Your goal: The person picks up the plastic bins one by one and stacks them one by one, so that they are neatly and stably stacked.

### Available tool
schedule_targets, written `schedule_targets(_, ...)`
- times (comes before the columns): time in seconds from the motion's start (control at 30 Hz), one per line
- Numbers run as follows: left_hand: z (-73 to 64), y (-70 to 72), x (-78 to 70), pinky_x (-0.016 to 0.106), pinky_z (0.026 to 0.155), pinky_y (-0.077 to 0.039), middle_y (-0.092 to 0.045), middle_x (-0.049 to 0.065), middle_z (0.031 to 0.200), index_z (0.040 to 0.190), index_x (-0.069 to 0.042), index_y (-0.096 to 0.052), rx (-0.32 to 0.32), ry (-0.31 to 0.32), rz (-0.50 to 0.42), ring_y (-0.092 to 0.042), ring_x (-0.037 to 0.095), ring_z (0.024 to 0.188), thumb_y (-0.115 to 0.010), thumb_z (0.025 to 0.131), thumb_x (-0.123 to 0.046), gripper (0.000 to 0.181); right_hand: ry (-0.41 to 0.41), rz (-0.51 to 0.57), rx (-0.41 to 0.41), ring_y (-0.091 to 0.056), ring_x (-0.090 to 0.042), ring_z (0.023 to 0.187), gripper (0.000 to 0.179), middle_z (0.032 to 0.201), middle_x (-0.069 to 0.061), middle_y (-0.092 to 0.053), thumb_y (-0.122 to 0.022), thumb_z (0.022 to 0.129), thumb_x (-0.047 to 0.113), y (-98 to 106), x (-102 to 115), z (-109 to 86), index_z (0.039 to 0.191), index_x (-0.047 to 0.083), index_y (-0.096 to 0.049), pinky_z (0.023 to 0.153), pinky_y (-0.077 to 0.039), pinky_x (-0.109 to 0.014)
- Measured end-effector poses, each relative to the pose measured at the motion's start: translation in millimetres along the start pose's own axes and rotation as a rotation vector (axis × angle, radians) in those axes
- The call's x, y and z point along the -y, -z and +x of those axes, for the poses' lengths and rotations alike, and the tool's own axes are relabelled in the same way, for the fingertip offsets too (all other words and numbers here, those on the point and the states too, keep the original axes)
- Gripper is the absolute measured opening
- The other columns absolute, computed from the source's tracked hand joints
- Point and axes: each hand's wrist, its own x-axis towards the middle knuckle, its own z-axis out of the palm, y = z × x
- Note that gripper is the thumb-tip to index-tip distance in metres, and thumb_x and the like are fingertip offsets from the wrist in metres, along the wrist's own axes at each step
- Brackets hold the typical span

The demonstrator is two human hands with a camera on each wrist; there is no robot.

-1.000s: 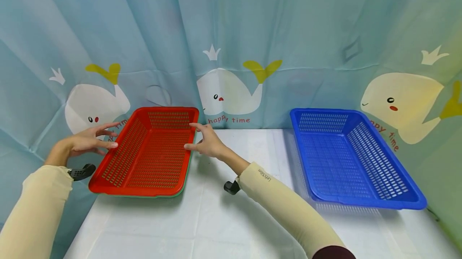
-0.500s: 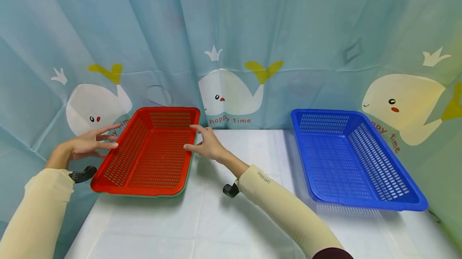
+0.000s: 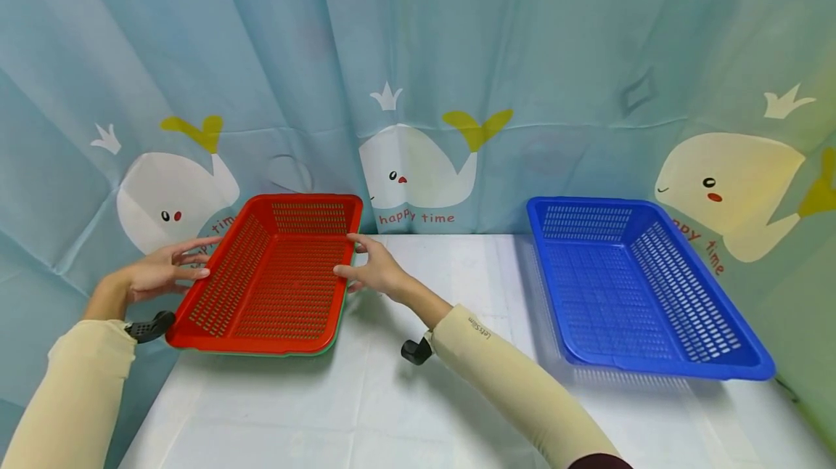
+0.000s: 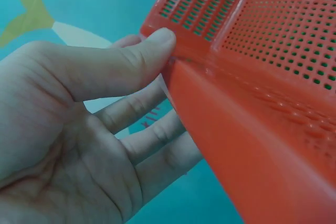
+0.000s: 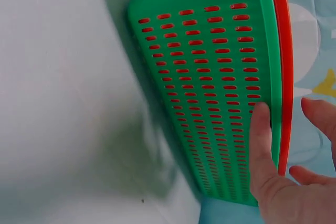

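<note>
A red plastic basket (image 3: 287, 287) is nested in a green basket (image 5: 205, 61) at the left of the table. My left hand (image 3: 160, 273) holds the red basket's left rim. In the left wrist view its thumb (image 4: 126, 66) rests on the rim, with the other fingers behind and under it. At the opposite side my right hand (image 3: 379, 269) straddles the rims. One straight finger (image 5: 260, 135) touches the green outer wall below the rim; the other visible digits stand loosely spread above. Both baskets show nothing inside.
A blue basket (image 3: 666, 367) stands at the right of the white table (image 3: 405, 396), with a whitish translucent basket (image 3: 627, 380) beneath it. A whale-print curtain (image 3: 562, 33) hangs right behind the table.
My left hand has lowered slightly onto the red rim. The right hand has dropped a little, and one finger has come below the rim. The baskets have not visibly moved.
</note>
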Motion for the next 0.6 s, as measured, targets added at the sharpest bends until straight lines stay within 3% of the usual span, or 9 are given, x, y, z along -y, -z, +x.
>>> schedule_targets(0.17,-0.9,-0.1,3.7,0.047,0.091,-0.058,-0.031,0.027,0.153,0.164,-0.016,-0.023,-0.002,-0.01,-0.014,-0.065,0.017,0.111,-0.06,0.103,-0.007,0.072,-0.009,0.026,0.005,-0.075,-0.034,0.078,0.08,0.149,-0.02,-0.042,-0.079,0.092,0.012,-2.8,-3.0,1.2,0.159,0.01,-0.037,0.085,-0.06,-0.032)
schedule_targets(0.6,-0.2,-0.5,3.0,0.045,0.09,-0.059,-0.02,0.03,0.16,0.163,-0.014,-0.025,0.002,-0.006,-0.027,-0.064,0.011,0.11,-0.062,0.102,-0.008,0.072,0.008,-0.049,-0.01,-0.075,-0.026,0.072,0.081,0.147,-0.017,-0.045,-0.08,0.091,0.012,-4.4,-5.6,2.2,0.159,0.01,-0.037,0.098,-0.053,-0.037)
